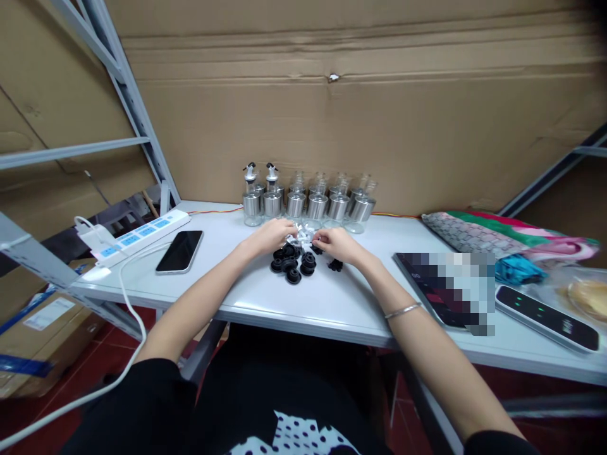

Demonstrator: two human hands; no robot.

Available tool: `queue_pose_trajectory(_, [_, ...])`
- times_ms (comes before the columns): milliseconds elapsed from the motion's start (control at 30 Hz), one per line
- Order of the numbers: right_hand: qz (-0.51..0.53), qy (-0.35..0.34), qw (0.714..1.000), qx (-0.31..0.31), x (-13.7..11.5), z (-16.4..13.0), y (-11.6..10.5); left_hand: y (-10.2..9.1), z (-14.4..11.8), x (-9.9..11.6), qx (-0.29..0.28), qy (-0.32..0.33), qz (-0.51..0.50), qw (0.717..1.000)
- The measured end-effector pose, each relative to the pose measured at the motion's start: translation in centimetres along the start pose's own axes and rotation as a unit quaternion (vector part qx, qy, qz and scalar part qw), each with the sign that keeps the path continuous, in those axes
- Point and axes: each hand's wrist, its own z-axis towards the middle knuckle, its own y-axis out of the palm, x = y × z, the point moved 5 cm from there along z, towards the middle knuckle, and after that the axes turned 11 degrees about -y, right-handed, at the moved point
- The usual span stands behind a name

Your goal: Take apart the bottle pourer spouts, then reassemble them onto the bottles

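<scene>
My left hand has its fingers curled together at the left side of a small heap of white and clear pieces. From the other side, my right hand reaches in, thumb and fingers pinched; whatever either hand grips is too small to make out. Several black round stopper-like parts lie in a pile just in front of my hands. Apart from them, a small black toothed piece rests below my right hand. Behind stand glass bottles with metal sleeves; two at the left carry pour spouts.
On the left are a phone, a white power strip and a trailing white cable. A tablet, a white device with green lights and a colourful bag occupy the right. Cardboard walls the back.
</scene>
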Motion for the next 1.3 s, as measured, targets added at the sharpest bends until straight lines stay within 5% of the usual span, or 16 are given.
queue_pose_trajectory(400, [0.041, 0.003, 0.999, -0.024, -0.6, 0.1, 0.4, 0.2, -0.5, -0.4, -0.038, -0.039, -0.026, 0.998])
queue_pose_trajectory(600, [0.127, 0.035, 0.991, 0.027, 0.1, -0.3, -0.9, -0.4, -0.4, -0.5, 0.024, -0.029, -0.024, 0.999])
queue_pose_trajectory(800, [0.301, 0.050, 0.941, 0.148, 0.3, -0.4, -2.3, -1.7, -0.3, 0.5, 0.084, -0.006, -0.028, 0.996])
queue_pose_trajectory(1067, [0.429, 0.063, 0.888, 0.155, -0.2, -0.4, -2.2, -2.0, -0.5, 0.7, 0.138, -0.025, -0.058, 0.988])
queue_pose_trajectory(1300, [0.455, 0.062, 0.876, 0.149, -0.9, -0.4, -1.9, -2.3, -0.7, 1.1, 0.165, -0.082, -0.044, 0.982])
